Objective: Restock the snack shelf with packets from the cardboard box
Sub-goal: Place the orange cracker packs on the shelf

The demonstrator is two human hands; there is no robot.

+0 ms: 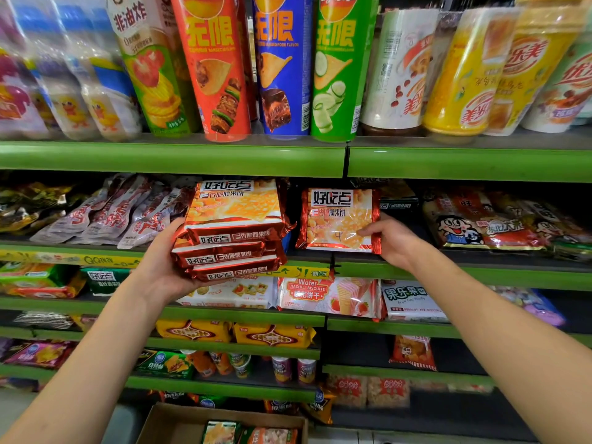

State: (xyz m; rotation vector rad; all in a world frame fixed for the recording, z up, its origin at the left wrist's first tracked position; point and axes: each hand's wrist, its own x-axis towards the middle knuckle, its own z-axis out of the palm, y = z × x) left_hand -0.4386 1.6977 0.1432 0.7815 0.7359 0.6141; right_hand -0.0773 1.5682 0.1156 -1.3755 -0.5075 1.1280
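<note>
Head view: both bare arms reach in from below toward green snack shelves
Left hand (pixel 161 262): cupped under and around a stack (pixel 232 233) of three red-and-orange biscuit packets, fingers curled up the stack's left side, thumb side beneath; stack held in front of the second shelf edge, tilted with its top face toward the camera
Right hand (pixel 392 240): pinching the right edge of a single packet (pixel 340 219) of the same kind, thumb on its front face, fingers behind; packet stands upright on the second shelf, just right of the stack, apart from it
Second shelf (pixel 464 274): grey-white pouches (pixel 112 213) lie to the left of the stack; cartoon-face bags (pixel 480 225) lie to the right of the single packet; dark packets sit behind it
Top shelf (pixel 173 158): tall chip tubes, red (pixel 214 65), blue (pixel 282 65) and green (pixel 339 68), upright side by side; cup drinks (pixel 464 75) to their right, blurred bags to their left
Third shelf: wafer pack (pixel 326 296) directly below the single packet, white fruit pack (pixel 410 299) beside it
Lower shelves: yellow bags (pixel 237 334), small cups, an orange bag; details blurred
Box (pixel 179 421): cardboard, open, on the floor at bottom centre between the forearms, at least two packets (pixel 250 434) visible inside
</note>
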